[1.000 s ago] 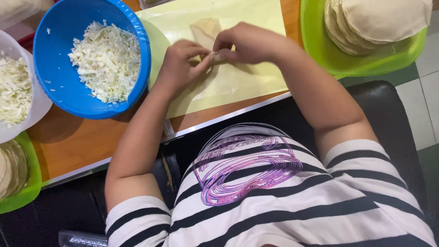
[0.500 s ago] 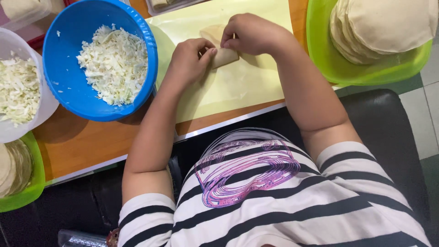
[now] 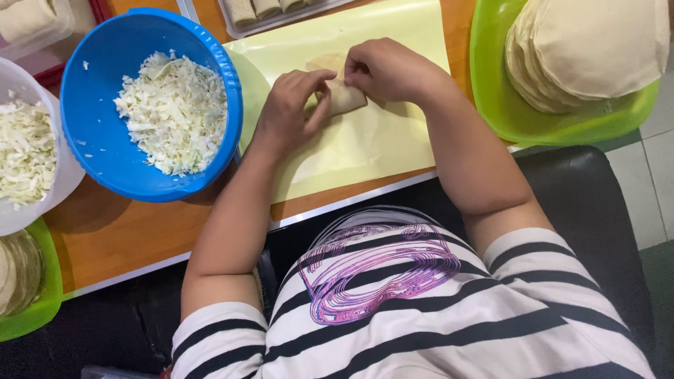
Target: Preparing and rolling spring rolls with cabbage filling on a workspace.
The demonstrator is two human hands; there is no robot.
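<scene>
Wrapper roll (image 3: 344,95) pinched by left hand (image 3: 288,112), right hand (image 3: 386,70); blue bowl (image 3: 91,77) holds shredded cabbage (image 3: 175,112).

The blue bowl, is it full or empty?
Partly full. The blue bowl holds a heap of shredded cabbage toward its right side, while bare blue bottom shows on the left.

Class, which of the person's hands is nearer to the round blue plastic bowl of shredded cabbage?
Left. The left hand lies just beside the blue bowl, on the rolled wrapper; the right hand is farther off.

left: blue bowl (image 3: 91,119) blocks | right: green tray (image 3: 491,105) | between: yellow sheet (image 3: 365,147) open
</scene>
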